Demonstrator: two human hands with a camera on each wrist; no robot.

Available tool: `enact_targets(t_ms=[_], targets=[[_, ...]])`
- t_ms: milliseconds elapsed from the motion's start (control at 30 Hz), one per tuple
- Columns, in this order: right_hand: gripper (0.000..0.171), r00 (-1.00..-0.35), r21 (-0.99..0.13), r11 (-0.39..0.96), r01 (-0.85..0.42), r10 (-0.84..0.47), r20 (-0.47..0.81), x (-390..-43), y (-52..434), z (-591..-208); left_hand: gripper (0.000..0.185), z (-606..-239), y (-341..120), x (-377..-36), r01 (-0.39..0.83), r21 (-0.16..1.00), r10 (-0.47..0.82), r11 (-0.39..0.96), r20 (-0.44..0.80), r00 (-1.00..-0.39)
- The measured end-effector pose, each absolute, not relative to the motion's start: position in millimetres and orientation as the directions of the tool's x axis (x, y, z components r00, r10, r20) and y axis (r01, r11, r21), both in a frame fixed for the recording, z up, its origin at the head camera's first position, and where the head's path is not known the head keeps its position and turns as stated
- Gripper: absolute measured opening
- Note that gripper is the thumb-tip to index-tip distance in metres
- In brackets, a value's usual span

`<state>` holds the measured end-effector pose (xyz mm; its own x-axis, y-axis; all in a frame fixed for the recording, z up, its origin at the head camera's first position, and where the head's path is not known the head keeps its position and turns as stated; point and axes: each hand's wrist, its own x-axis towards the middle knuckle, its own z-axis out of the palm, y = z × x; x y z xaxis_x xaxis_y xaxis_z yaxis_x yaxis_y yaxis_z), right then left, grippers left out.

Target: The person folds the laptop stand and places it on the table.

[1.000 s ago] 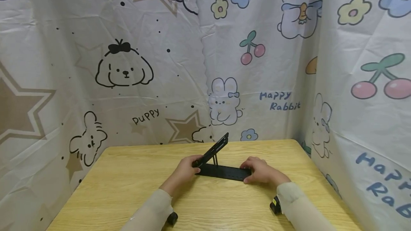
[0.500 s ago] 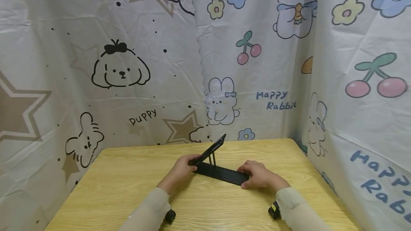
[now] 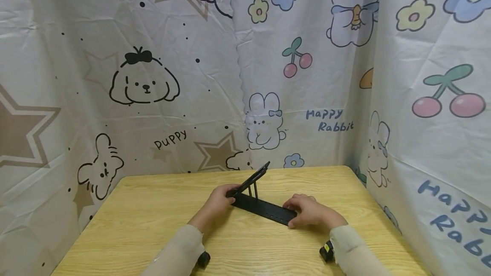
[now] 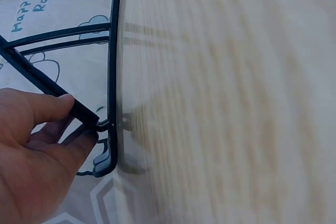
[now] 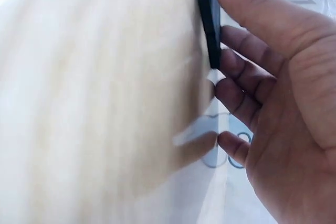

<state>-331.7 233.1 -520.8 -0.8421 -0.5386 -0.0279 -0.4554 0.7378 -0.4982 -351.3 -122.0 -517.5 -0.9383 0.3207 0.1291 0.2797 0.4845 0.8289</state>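
Observation:
A black folding stand (image 3: 264, 209) is on the wooden table, its flat base lying low and its upper panel (image 3: 253, 178) raised at a slant toward the right. Two thin struts (image 3: 253, 190) prop the panel from the base. At the hinge end, my left hand (image 3: 218, 201) pinches the panel's lower part; in the left wrist view its thumb (image 4: 58, 107) presses on the slanted panel with fingers behind. My right hand (image 3: 308, 210) grips the base's right end, thumb in front and fingertips at the far edge. In the right wrist view the base's corner (image 5: 211, 35) shows between them.
The wooden table (image 3: 161, 212) extends around the stand on all sides. Behind and to the right hangs a printed curtain (image 3: 215, 88) with cartoon animals, close to the table's edges. Small black devices (image 3: 327, 251) are strapped at both wrists.
The base's right end has swung toward me, so the stand sits more diagonally. Both hands keep their hold, and the right has moved a little nearer. The panel remains raised.

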Motion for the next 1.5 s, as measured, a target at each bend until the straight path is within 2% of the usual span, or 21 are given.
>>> enact_targets(t_ms=[200, 433, 700, 900, 1200, 1500], targets=[[0.038, -0.815, -0.551, 0.709, -0.44, -0.573, -0.085, -336, 242, -514, 0.045, -514, -119, -346, 0.333, 0.809, 0.339, 0.484, 0.177, -0.924], [0.049, -0.779, -0.518, 0.694, -0.5, -0.621, -0.08, -333, 239, -513, 0.045, -513, -120, -348, 0.347, 0.798, 0.352, 0.493, 0.182, -0.918], [0.047, -0.793, -0.525, 0.689, -0.5, -0.608, -0.042, -324, 232, -517, 0.046, -513, -122, -356, 0.34, 0.823, 0.37, 0.455, 0.172, -0.913], [0.046, -0.768, -0.525, 0.652, -0.547, -0.64, 0.005, -318, 228, -522, 0.045, -512, -123, -361, 0.308, 0.845, 0.365, 0.438, 0.145, -0.919], [0.044, -0.775, -0.504, 0.672, -0.542, -0.632, -0.009, -307, 221, -521, 0.044, -512, -119, -368, 0.329, 0.845, 0.389, 0.421, 0.159, -0.907], [0.043, -0.744, -0.504, 0.639, -0.581, -0.668, 0.011, -301, 215, -518, 0.044, -513, -120, -375, 0.332, 0.838, 0.405, 0.433, 0.148, -0.902]])
